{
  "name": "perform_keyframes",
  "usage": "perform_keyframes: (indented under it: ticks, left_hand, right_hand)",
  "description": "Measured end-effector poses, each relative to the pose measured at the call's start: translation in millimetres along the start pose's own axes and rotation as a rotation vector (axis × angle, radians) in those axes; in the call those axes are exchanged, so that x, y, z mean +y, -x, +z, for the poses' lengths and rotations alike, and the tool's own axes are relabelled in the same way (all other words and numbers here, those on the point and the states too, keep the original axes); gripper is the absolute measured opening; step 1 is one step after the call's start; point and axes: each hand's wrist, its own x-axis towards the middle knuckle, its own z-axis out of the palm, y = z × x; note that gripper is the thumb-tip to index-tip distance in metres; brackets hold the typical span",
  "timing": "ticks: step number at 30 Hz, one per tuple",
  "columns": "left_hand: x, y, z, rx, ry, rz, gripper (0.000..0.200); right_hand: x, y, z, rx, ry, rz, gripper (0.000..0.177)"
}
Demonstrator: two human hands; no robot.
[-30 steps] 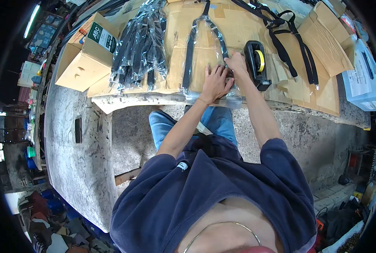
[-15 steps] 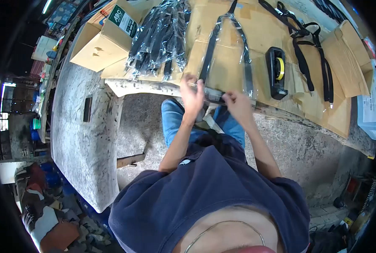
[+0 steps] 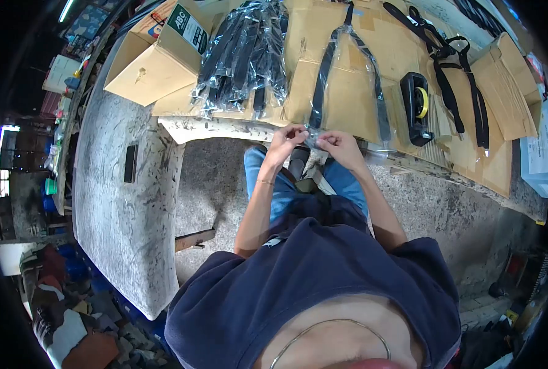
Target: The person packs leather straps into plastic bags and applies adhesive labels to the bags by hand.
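Left hand (image 3: 286, 140) and right hand (image 3: 337, 144) each pinched the near end of the bag (image 3: 349, 98) at the table edge, strap inside, sealing seemingly undone. Finished bags (image 3: 243, 55) lay left, loose straps (image 3: 452, 83) right.

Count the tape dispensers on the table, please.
1: the tape dispenser, on the cardboard right of the bagged strap that the left hand and right hand pinch. Others may be hidden.
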Motion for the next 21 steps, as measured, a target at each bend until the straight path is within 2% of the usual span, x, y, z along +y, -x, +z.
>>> perform_keyframes:
  ticks: [1,2,4,5,6,8,10,11,13,15,16,18,19,21]
  left_hand:
    - [0.2,1.6,0.6,-0.018,0.085,0.059,0.022]
    - [-1.0,1.5,-1.7,-0.025,0.088,0.06,0.022]
    - [-5.0,0.6,-8.0,-0.076,-0.187,0.222,0.025]
    - [-14.6,-4.7,-7.9,-0.077,-0.207,0.366,0.035]
    - [-24.4,-8.7,-5.6,-0.079,-0.205,0.369,0.035]
    - [-27.7,-10.5,4.9,0.004,-0.09,0.256,0.05]
    - [-15.9,-0.7,17.9,0.099,-0.304,0.247,0.049]
    - [-15.7,3.0,22.1,0.099,-0.269,0.19,0.049]
    - [-20.4,9.8,29.9,0.095,-0.23,0.137,0.05]
    - [-35.1,14.5,34.7,0.122,0.133,0.121,0.053]
    - [-39.5,19.9,35.8,0.12,0.133,0.127,0.053]
    - [-45.3,31.8,35.0,0.027,0.449,0.053,0.044]
    - [-45.2,38.9,32.8,0.027,0.446,0.054,0.044]
    - [-36.6,45.1,24.6,-0.187,0.04,-0.029,0.031]
  right_hand:
    - [-2.2,-0.8,2.7,0.068,-0.109,-0.056,0.026]
    - [-4.6,-1.8,5.5,0.075,-0.106,-0.054,0.026]
    - [-12.7,-3.8,11.8,0.242,-0.166,-0.05,0.027]
    - [-14.5,-5.1,12.6,0.245,-0.163,-0.049,0.027]
    - [-16.0,-7.9,11.5,0.263,-0.099,-0.019,0.028]
    - [-22.5,-13.7,10.6,0.283,-0.032,0.008,0.03]
    - [-33.1,-20.4,6.8,0.243,0.175,0.011,0.033]
    - [-41.7,-23.8,2.9,0.251,0.18,0.005,0.033]
    - [-54.9,-28.1,-5.3,0.292,0.602,-0.238,0.037]
    - [-39.5,-39.9,-9.3,0.251,0.716,-0.317,0.039]
    - [-30.2,-47.0,-11.5,0.205,0.825,-0.396,0.041]
    - [-25.8,-53.8,-13.3,0.18,0.796,-0.385,0.041]
    - [-27.4,-54.1,-13.2,0.18,0.772,-0.376,0.038]
    - [-39.1,-65.4,-23.5,0.188,0.75,-0.378,0.036]
